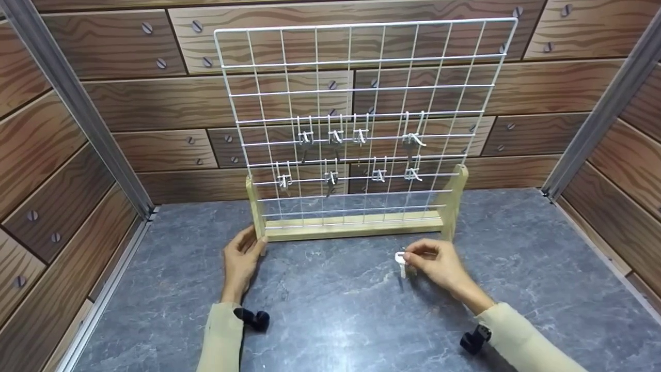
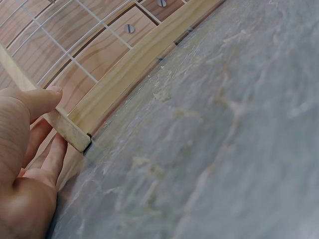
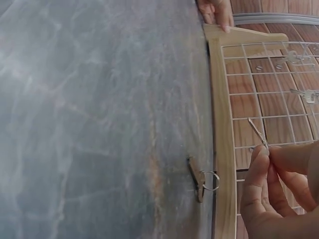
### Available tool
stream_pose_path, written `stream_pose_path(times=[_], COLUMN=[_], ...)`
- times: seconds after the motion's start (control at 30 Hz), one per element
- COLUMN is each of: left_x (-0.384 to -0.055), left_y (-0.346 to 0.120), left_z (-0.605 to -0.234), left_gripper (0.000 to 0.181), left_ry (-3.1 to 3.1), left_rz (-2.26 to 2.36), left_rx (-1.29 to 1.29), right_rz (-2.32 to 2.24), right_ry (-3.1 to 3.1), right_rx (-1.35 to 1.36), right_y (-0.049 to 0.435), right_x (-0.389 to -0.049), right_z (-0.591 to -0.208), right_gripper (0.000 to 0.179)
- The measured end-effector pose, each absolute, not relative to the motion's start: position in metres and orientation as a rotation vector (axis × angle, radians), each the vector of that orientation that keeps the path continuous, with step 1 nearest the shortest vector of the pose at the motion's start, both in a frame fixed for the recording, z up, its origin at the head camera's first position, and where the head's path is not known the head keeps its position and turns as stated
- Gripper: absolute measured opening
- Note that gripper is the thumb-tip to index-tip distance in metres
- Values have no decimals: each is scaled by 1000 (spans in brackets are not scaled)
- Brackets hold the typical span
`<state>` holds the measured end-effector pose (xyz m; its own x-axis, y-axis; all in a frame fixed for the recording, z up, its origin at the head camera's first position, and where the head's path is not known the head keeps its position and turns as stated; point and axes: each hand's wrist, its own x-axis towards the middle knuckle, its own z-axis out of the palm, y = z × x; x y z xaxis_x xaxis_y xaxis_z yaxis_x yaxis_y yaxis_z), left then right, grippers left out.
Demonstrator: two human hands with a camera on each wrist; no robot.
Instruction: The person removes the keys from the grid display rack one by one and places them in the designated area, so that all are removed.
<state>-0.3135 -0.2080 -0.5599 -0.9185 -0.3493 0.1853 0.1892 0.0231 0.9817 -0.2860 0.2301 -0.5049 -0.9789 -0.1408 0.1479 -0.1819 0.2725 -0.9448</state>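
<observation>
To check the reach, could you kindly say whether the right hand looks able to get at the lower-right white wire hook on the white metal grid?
Probably yes: nothing visible blocks the space between the right hand and the white wire hook, though that hand pinches a silver metal key.

Both arms reach forward, with the hands well apart. The left arm (image 1: 222, 336) points nearly straight ahead, and the left hand (image 1: 240, 264) grips, its thumb (image 2: 42, 102) on one side and its fingers (image 2: 56, 157) on the other. The right arm (image 1: 532, 336) slants inward. The right hand (image 1: 441, 264) pinches between thumb and fingertip, other fingers bent.
</observation>
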Motion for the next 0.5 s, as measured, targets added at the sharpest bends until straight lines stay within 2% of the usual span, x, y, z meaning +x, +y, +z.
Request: stream_pose_path(times=[0.17, 0.5], left_x=[-314, -314], left_y=[-208, -207], left_z=[-559, -559], left_gripper=[47, 47], left_ry=[-1940, -1942], left_rz=[-1939, -1934], left_rx=[178, 180], right_rz=[1836, 1538], right_ry=[-2564, -2713], right_rx=[391, 525], right_y=[228, 223], right_x=[-289, -291], right_z=[-508, -510], right_gripper=[16, 6])
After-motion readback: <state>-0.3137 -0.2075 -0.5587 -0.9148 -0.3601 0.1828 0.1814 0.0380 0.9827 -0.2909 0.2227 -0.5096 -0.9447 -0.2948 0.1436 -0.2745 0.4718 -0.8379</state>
